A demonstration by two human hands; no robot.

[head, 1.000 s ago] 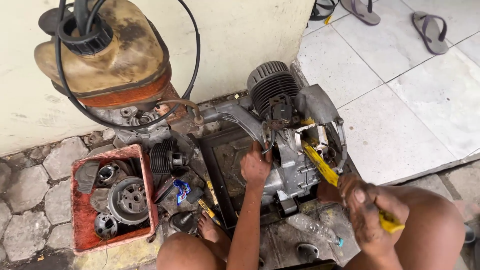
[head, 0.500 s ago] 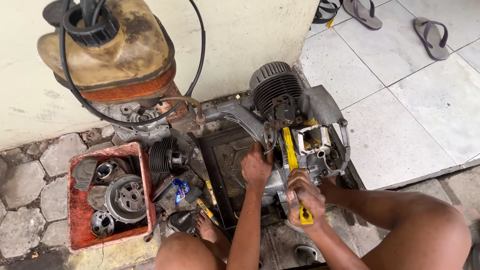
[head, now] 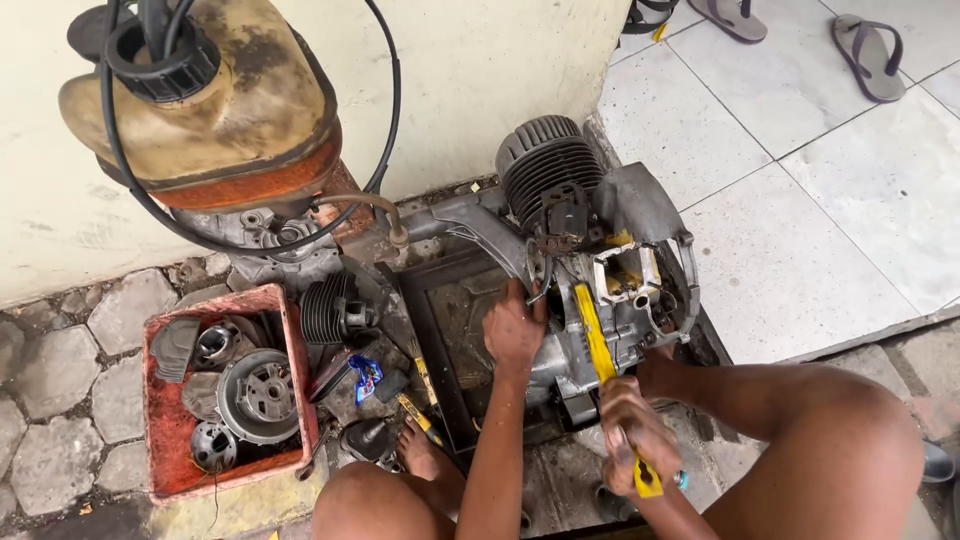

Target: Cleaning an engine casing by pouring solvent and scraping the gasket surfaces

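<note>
A person crouched over a small two-stroke engine stripped on the ground, its finned cylinder pointing toward the wall. The left hand lay pressed on the grey crankcase, fingers curled over its edge beside the cylinder base, the forearm running straight down toward the knees. The right hand was wrapped tight round the near end of a yellow-handled tool, whose shaft ran up and away from the fingers onto the open casing; the tip could not be made out.

The engine looked heavy, rigid cast metal, greasy enough to slip, best steadied by the solid case rather than the thin fins. The tool looked stiff and light, safest gripped low on its handle.

Left of the bracing fingers sat a dark square tray, a loose finned part, and a red crate of flywheel and other spares. Beyond them a stained fuel tank leaned at the wall, black cable looping over it. Sandals lay on the tiles.
</note>
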